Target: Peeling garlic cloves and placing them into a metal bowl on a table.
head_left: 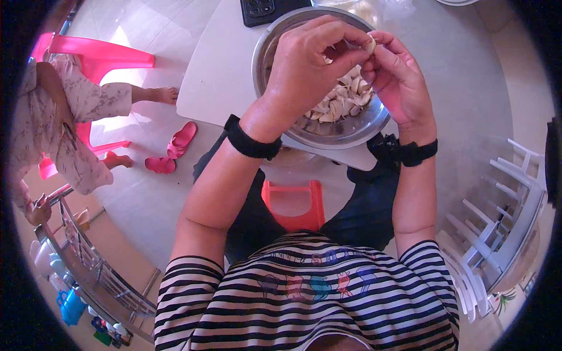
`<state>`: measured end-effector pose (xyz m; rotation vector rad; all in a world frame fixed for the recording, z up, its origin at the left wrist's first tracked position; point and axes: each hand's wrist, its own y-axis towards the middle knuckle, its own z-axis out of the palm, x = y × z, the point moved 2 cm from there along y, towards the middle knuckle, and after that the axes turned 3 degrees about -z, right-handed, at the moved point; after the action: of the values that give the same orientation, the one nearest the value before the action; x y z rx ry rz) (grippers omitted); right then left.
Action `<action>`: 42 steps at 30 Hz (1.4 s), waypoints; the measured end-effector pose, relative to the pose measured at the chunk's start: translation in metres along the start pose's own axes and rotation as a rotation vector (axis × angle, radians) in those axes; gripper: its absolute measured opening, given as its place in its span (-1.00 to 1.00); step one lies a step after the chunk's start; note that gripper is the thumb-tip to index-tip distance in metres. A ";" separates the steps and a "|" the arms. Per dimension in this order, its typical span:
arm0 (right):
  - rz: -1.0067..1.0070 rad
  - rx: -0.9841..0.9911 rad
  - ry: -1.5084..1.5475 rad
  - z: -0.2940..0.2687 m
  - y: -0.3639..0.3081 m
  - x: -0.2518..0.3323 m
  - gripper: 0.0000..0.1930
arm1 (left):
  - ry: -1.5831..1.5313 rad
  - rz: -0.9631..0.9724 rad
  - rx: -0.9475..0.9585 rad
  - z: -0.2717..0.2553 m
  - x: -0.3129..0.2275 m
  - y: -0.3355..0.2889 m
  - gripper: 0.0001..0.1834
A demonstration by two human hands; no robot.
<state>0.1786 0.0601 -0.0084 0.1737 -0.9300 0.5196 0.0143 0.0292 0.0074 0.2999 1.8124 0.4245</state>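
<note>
A pale garlic clove [370,47] is pinched between the fingertips of both my hands. My left hand [313,61] grips it from the left with thumb and forefinger, the back of the hand turned up. From the right, my right hand [401,79] holds the same clove with bent fingers. Below them stands a wide steel bowl [319,139], partly covered by my left hand. Many garlic cloves [345,102] lie heaped in it, most with whitish skin on. Black bands circle both wrists.
The bowl stands on a white table [205,76]. A black phone [263,11] lies beyond it. A red stool [293,205] is between my legs. At left another person [76,111] sits on a pink chair [111,55], near pink slippers [181,140]. White chairs [497,234] stand stacked at right.
</note>
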 end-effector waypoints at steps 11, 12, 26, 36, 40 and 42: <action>0.040 0.013 0.028 -0.005 0.001 -0.004 -0.77 | 0.100 0.086 0.018 -0.001 0.000 0.000 -0.87; 0.042 0.015 0.035 -0.005 0.001 -0.005 -0.77 | 0.100 0.083 0.028 -0.003 0.000 0.000 -0.89; 0.032 0.027 0.061 -0.003 0.003 -0.005 -0.78 | 0.039 0.048 0.028 -0.002 -0.002 0.000 -0.80; 0.022 0.020 -0.051 -0.004 0.001 -0.002 -0.78 | 0.073 0.067 0.039 -0.003 0.004 0.000 -0.85; -0.013 0.011 -0.107 -0.003 0.001 -0.001 -0.79 | 0.089 0.092 0.049 -0.005 0.002 0.001 -0.87; -0.021 0.003 -0.131 -0.004 0.001 -0.002 -0.79 | 0.107 0.094 0.051 -0.005 0.002 0.001 -0.87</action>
<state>0.1801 0.0617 -0.0121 0.2220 -1.0539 0.4947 0.0092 0.0307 0.0073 0.4056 1.9207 0.4678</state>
